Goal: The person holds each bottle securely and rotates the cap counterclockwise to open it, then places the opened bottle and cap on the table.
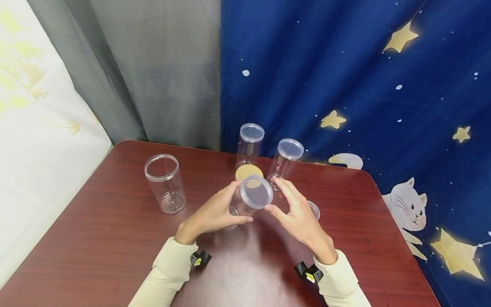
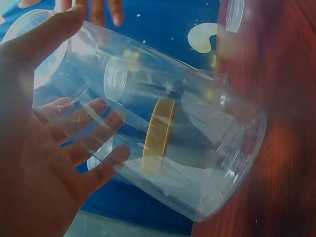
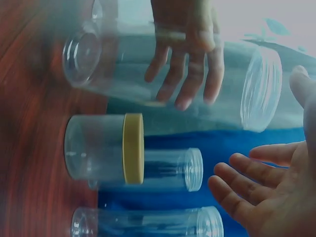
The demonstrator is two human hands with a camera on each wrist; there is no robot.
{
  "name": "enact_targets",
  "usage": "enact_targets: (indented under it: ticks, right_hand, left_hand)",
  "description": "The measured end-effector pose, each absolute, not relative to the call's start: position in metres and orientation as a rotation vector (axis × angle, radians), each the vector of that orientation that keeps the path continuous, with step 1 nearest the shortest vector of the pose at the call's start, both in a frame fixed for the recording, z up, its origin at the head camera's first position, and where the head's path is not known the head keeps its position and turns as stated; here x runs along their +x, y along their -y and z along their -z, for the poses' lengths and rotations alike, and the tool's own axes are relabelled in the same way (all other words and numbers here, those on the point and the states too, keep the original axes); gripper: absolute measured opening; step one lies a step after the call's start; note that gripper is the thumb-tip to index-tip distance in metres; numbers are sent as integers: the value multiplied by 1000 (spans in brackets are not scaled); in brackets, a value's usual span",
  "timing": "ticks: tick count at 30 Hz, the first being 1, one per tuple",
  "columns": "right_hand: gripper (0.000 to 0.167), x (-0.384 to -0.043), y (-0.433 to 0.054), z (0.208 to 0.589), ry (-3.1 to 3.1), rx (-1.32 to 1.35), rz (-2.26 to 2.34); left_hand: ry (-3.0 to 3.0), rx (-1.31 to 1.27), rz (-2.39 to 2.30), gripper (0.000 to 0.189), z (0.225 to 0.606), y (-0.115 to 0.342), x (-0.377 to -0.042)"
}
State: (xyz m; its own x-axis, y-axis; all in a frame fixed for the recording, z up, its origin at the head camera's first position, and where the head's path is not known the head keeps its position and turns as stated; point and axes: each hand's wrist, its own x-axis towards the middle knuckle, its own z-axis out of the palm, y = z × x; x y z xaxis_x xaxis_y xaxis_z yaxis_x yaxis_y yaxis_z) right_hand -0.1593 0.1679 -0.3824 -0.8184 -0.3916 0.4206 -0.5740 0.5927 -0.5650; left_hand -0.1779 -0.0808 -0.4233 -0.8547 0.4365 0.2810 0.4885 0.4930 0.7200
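Note:
A tall clear plastic jar (image 1: pixel 238 209) with a translucent lid (image 1: pixel 257 192) is tilted above the middle of the table. My left hand (image 1: pixel 215 212) grips the jar's side, thumb on the near side and fingers around the far side. In the right wrist view, my right hand (image 3: pixel 266 182) has its fingers spread beside the lidded end, with a gap between them and the lid. Behind the held jar stands a shorter clear jar (image 3: pixel 96 148) with a yellow lid (image 1: pixel 248 172).
Two tall lidded jars, the farther one (image 1: pixel 250 145) and the right one (image 1: pixel 285 162), stand near the back edge. At left is a lidless wide jar (image 1: pixel 165 185). A clear lid (image 1: pixel 314 210) lies beyond my right hand. Curtains (image 1: pixel 176 72) hang behind the table (image 1: pixel 96 238).

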Motion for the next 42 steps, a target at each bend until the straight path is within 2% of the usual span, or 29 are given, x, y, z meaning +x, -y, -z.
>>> enact_targets:
  ticks: [17, 27, 42]
  right_hand:
    - [86, -149, -150, 376, 2553, 709, -971]
    - [77, -149, -146, 376, 2498, 717, -1000]
    - [78, -151, -150, 378, 2327, 851, -1108]
  left_hand:
    - [2687, -857, 1069, 93, 419, 71, -175]
    - [2695, -892, 1089, 93, 419, 70, -173]
    - [2559, -1108, 1306, 89, 420, 75, -172]
